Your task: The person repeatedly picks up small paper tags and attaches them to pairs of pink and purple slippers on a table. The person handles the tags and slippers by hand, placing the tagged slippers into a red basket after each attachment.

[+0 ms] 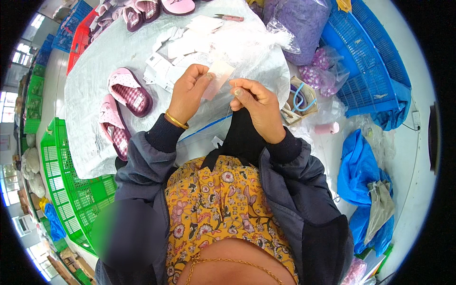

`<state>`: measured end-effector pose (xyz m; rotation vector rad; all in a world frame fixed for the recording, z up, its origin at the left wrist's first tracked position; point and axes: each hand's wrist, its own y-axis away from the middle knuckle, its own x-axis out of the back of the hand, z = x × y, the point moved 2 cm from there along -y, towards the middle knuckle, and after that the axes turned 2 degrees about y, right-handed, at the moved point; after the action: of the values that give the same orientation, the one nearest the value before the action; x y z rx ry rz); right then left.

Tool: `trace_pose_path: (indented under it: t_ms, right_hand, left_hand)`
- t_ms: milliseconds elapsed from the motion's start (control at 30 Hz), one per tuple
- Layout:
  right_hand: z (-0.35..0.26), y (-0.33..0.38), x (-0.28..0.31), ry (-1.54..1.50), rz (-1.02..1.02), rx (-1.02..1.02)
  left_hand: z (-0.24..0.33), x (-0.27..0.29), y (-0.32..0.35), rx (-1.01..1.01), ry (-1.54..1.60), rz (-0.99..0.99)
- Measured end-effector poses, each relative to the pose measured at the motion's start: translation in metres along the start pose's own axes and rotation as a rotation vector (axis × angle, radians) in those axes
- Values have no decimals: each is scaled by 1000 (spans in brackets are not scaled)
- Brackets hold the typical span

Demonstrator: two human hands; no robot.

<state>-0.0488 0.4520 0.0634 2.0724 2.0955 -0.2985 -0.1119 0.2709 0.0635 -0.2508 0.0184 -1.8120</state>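
Note:
My left hand pinches a small pale pink card tag between thumb and fingers above the table. Close by on its right, my right hand is closed in a pinch on a fine thread, which hangs below the fingers. Whether a needle is also in that pinch is too small to tell. A pair of pink slippers with checked insoles, one slipper beyond the other slipper, lies left of my left hand. Loose white tags are spread just beyond my hands.
More pink slippers line the table's far edge, near pink-handled thread snips. Green crates stand at the left, blue crates at the right. Beside my right hand are an open box and a pink roll.

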Motion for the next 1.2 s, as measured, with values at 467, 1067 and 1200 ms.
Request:
trace_pose_path:
  t_ms: [467, 1067, 1200]
  right_hand:
    - [17, 0, -14, -89, -50, -204]
    - [38, 6, -33, -323, -124, -377]
    - [43, 3, -36, -330, -115, -392]
  left_hand:
    - [3, -2, 22, 179, 671, 21]
    - [1, -11, 23, 78, 838, 77]
    - [4, -14, 27, 119, 875, 68]
